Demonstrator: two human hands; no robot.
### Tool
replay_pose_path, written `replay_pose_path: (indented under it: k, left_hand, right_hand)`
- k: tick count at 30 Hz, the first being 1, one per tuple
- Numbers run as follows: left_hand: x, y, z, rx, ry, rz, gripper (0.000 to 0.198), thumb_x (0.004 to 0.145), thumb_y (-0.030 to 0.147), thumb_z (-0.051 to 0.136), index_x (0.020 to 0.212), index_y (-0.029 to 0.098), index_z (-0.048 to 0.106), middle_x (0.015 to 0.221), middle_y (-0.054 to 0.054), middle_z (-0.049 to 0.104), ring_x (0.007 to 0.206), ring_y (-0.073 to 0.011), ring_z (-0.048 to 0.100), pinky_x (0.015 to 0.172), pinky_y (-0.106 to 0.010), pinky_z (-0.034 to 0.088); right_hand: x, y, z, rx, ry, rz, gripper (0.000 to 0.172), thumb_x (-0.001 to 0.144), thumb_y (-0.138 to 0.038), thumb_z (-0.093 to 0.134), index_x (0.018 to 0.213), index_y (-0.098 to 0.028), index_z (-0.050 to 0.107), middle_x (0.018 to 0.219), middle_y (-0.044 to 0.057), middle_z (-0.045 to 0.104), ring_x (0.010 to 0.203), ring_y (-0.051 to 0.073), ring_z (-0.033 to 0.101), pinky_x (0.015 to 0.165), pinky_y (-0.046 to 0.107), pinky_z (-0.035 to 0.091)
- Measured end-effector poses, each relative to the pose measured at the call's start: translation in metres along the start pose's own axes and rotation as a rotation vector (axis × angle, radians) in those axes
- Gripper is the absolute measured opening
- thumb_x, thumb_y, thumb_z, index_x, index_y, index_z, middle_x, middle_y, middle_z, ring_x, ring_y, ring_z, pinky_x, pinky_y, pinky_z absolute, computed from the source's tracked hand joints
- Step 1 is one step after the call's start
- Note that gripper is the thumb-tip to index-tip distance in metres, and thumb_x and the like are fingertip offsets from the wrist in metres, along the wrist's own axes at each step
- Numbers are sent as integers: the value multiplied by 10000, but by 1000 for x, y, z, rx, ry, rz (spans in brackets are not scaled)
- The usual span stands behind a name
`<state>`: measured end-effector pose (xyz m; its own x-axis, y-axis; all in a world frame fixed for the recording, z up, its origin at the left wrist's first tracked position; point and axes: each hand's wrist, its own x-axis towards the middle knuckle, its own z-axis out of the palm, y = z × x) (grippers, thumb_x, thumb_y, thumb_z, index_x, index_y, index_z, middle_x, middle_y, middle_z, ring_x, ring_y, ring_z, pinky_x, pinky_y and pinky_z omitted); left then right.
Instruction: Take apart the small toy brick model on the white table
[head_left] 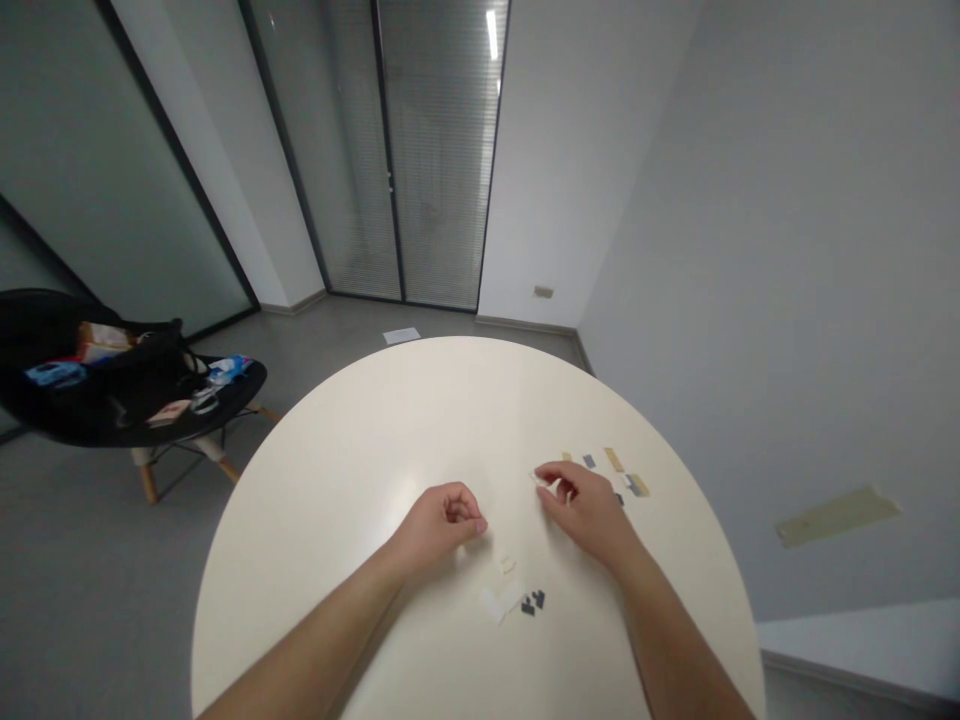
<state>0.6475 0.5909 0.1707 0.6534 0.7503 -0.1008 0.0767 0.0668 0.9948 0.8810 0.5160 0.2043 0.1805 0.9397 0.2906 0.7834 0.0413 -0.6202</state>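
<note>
Both my hands rest on a round cream table. My left hand is curled into a loose fist near the table's middle; what it holds, if anything, is hidden. My right hand pinches a small pale piece between thumb and fingertips. Just beyond that hand lie several small flat tan and grey pieces. Nearer to me, between my forearms, lie white scraps and small dark pieces.
A black chair with a bag and mixed items on it stands on the grey floor at the left. Glass partitions with blinds are behind. A white wall runs along the right. A paper sheet lies on the floor.
</note>
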Motion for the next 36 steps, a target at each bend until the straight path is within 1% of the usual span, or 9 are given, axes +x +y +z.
replay_pose_path:
  k: [4,6,9,12,15,17,21,31,36]
  left_hand:
    - [-2,-1,-2,33,-22,-7,198,703,277,733,718,155,578,613,18,573,553,-105,501,566,-234,365]
    - [-3,0,-2,64,-40,-11,180,707,273,717,723,154,583,602,25,560,546,-102,487,560,-232,356]
    - [-6,3,-3,159,-98,-22,130,712,252,687,746,150,613,602,30,557,549,-103,477,544,-225,341]
    - [-11,10,-4,306,-175,-43,94,712,229,669,761,149,658,616,30,566,571,-105,477,540,-216,335]
    - [-17,20,-4,443,-258,-65,95,696,235,698,749,157,690,646,29,585,594,-104,480,548,-208,341]
    - [-20,27,-4,496,-313,-80,106,673,233,731,747,164,701,656,34,595,597,-103,490,548,-204,344]
    - [-23,33,-3,567,-377,-83,129,641,220,771,745,176,709,656,43,587,599,-106,508,530,-200,336]
    - [-24,28,-1,621,-371,4,83,657,216,753,722,196,707,653,27,605,586,-128,504,520,-218,311]
    - [-23,23,4,645,-305,67,120,751,212,640,819,209,739,708,3,663,627,-144,549,549,-217,329]
  right_hand:
    - [1,38,-38,-106,148,227,276,717,-368,586,898,-202,711,747,27,691,606,156,578,629,288,449]
    - [-2,57,-55,-181,165,371,259,669,-340,592,849,-202,718,714,26,691,639,174,601,641,290,443]
    - [-10,78,-76,-205,57,535,231,627,-293,590,800,-203,715,628,10,660,597,174,587,589,280,415]
    - [-20,84,-85,-159,-67,566,196,623,-287,593,765,-200,697,560,-15,600,545,153,537,534,260,370]
    - [-25,78,-84,-67,-233,541,171,604,-261,602,743,-196,677,519,-40,531,510,127,478,496,237,330]
    - [-26,71,-80,-19,-342,530,171,591,-240,618,746,-192,671,535,-42,532,506,116,465,486,226,329]
    - [-24,61,-70,-39,-456,538,150,580,-206,651,728,-182,656,558,-37,551,518,111,488,499,217,351]
    - [-19,51,-56,-123,-443,467,127,563,-143,660,660,-195,596,559,-53,534,524,113,480,496,223,334]
    - [-20,54,-51,-124,-436,463,110,565,-144,658,650,-195,609,559,-49,542,518,112,485,492,222,330]
